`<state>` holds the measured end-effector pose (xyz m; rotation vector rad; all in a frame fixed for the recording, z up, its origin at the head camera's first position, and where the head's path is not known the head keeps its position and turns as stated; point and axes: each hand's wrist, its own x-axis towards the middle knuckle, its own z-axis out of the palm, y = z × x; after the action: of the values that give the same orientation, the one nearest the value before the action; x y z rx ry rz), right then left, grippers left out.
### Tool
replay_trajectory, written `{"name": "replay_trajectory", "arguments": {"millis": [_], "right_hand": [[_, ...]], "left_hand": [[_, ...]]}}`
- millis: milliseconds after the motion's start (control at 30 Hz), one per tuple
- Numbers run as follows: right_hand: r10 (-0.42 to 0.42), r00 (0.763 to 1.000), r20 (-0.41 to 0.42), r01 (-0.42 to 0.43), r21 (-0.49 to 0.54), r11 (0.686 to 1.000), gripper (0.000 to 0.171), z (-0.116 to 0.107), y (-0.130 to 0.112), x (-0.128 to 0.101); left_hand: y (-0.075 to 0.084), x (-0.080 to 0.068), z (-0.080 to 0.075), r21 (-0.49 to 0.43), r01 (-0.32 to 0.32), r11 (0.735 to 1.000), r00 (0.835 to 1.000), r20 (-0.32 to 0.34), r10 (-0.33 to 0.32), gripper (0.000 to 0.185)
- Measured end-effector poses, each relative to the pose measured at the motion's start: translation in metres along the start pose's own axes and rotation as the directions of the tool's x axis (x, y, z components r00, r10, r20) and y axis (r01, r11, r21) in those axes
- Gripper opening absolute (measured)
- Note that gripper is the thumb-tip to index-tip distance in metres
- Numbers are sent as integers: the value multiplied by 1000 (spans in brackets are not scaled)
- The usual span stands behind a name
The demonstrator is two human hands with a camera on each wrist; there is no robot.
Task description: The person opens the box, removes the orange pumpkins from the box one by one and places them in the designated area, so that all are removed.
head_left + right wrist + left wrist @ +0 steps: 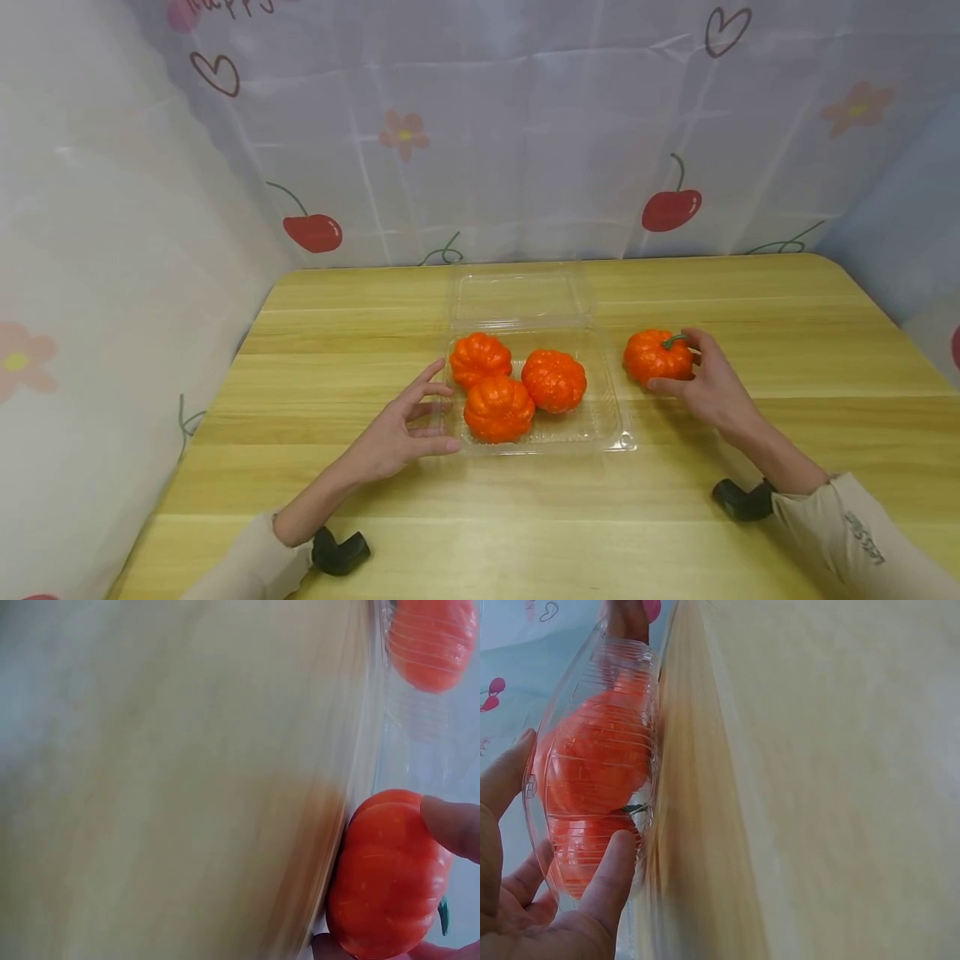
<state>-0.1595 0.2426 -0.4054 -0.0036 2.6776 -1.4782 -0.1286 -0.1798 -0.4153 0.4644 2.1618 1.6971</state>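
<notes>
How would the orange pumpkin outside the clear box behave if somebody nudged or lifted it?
The pumpkin would probably rock or roll a little, being rounded but squat. It looks glossy, so it may slip somewhat in the fingers. Its thin green stem seems a poor handle, perhaps apt to bend.

The clear, rectangular hinged container looks like thin, glossy plastic with ridged walls; the round, orange, lobed pumpkins look shiny, like plastic. The yellow wood-grain tabletop looks smooth; the beige sleeves are matt cloth.
</notes>
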Motion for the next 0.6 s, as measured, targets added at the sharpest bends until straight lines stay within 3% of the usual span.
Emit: {"name": "replay_trajectory", "arguments": {"millis": [233,600], "right_hand": [[-6,1000,12,6,-16,1000,105,-5,-5,-5],[-144,990,2,143,-54,988,97,-23,-35,-23]], "left_hand": [[1,0,0,-2,8,1000,1000,-1,-8,68],[3,0,-1,8,4,1000,1000,5,-4,67]]}}
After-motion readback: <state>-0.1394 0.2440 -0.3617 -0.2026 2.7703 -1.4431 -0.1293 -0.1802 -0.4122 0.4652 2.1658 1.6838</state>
